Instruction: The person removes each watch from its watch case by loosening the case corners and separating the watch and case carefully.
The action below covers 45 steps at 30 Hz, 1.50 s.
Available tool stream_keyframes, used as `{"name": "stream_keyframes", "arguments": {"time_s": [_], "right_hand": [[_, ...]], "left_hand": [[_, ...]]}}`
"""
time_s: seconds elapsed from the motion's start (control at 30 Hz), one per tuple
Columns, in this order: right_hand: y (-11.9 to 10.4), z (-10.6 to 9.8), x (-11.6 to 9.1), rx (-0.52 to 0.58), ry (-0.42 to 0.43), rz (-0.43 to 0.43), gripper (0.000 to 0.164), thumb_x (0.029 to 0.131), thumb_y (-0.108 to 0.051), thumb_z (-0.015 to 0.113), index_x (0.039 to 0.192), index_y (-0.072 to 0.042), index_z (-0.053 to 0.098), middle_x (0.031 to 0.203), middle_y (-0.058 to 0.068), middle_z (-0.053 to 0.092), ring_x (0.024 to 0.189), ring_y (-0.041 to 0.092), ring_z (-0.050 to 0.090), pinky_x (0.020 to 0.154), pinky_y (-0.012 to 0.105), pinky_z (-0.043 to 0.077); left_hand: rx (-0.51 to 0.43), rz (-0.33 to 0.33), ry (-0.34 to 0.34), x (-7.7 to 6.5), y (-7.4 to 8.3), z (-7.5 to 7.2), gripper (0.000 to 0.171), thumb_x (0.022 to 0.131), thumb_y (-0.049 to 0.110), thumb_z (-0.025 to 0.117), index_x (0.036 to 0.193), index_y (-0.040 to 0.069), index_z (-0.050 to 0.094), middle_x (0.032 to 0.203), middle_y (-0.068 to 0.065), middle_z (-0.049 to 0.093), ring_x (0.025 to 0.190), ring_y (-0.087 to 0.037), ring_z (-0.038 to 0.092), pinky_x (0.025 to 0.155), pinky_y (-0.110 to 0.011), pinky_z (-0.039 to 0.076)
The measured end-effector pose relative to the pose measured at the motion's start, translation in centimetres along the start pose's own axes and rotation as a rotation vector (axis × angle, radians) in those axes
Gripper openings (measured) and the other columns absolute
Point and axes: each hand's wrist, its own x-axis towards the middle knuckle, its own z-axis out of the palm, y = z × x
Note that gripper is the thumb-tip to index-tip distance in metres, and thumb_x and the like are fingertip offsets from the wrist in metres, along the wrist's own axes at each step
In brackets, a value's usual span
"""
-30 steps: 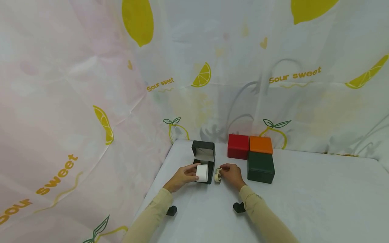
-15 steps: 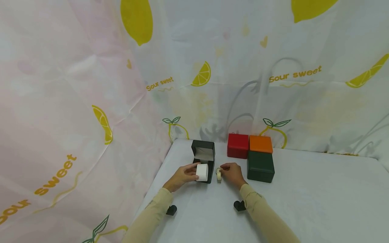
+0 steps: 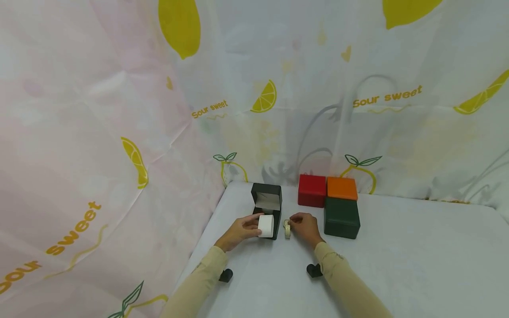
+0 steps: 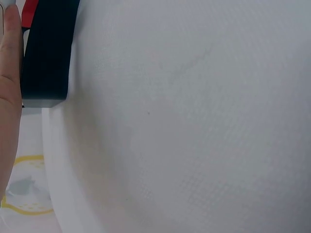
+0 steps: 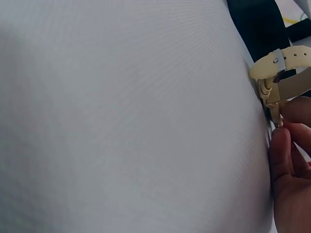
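Observation:
In the head view my left hand (image 3: 238, 232) holds a white watch cushion (image 3: 265, 226) between thumb and fingers, over the front of an open black watch box (image 3: 267, 201). The lid stands up and shows a pale lining. Just right of the box, my right hand (image 3: 305, 227) pinches a watch (image 3: 287, 229) with a beige strap. The right wrist view shows the strap (image 5: 296, 57) with its holes and metal buckle, curved in a loop above my thumb and fingertips (image 5: 280, 138). The watch's dial is hidden. Only part of my left hand (image 4: 8, 87) shows in the left wrist view.
Behind and right of my right hand stand a red box (image 3: 312, 191), an orange box (image 3: 342, 189) and a dark green box (image 3: 341, 218), grouped together with lids down. A white cloth covers the table (image 3: 417, 256). A lemon-print curtain (image 3: 310, 88) hangs behind.
The watch has turned in my right fingers, its strap going from a wide double loop to a narrow strip in the head view. My left hand and the cushion stay in place.

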Motion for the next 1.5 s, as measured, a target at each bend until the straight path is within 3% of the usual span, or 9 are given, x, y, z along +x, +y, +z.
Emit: {"name": "stream_keyframes", "arguments": {"time_s": [0.23,0.6,0.9,1.27,1.5], "right_hand": [[0.4,0.2,-0.2,0.012,0.000,0.004,0.014,0.084,-0.011,0.076,0.094,-0.002,0.075,0.080,0.001,0.068,0.074,0.016,0.057,0.067,0.028,0.051],[0.6,0.3,-0.1,0.016,0.010,0.012,0.013,0.088,-0.013,0.072,0.094,-0.003,0.075,0.083,0.001,0.069,0.076,0.017,0.057,0.069,0.030,0.052],[0.5,0.3,-0.4,0.038,0.023,0.036,0.015,0.091,-0.016,0.069,0.098,-0.004,0.075,0.087,0.002,0.070,0.079,0.017,0.058,0.072,0.032,0.053],[0.2,0.4,-0.8,0.040,0.017,0.055,0.015,0.091,-0.017,0.069,0.099,-0.005,0.074,0.090,0.002,0.069,0.082,0.018,0.056,0.074,0.033,0.051],[0.5,0.4,-0.7,0.034,0.032,0.056,0.015,0.091,-0.017,0.069,0.099,-0.005,0.075,0.089,0.002,0.069,0.082,0.019,0.056,0.076,0.033,0.052]], "left_hand": [[-0.004,-0.036,0.010,0.0,-0.1,0.2,0.069,0.085,0.019,0.077,0.146,0.012,0.046,0.126,-0.013,0.057,0.109,-0.023,0.059,0.089,-0.033,0.053],[-0.002,-0.023,-0.004,0.1,0.4,0.1,0.070,0.088,0.016,0.075,0.148,0.006,0.041,0.126,-0.015,0.056,0.109,-0.023,0.058,0.088,-0.032,0.053],[0.044,-0.030,0.020,0.2,0.5,-0.6,0.066,0.087,0.020,0.075,0.146,0.010,0.046,0.120,-0.013,0.061,0.105,-0.022,0.059,0.085,-0.032,0.053],[0.063,-0.004,0.003,0.6,0.9,-1.1,0.070,0.086,0.013,0.076,0.148,0.013,0.043,0.125,-0.013,0.057,0.109,-0.024,0.057,0.088,-0.032,0.053],[0.097,0.024,0.026,0.8,1.1,-1.1,0.072,0.087,0.011,0.074,0.149,0.006,0.039,0.123,-0.015,0.057,0.107,-0.025,0.056,0.086,-0.028,0.052]]}}
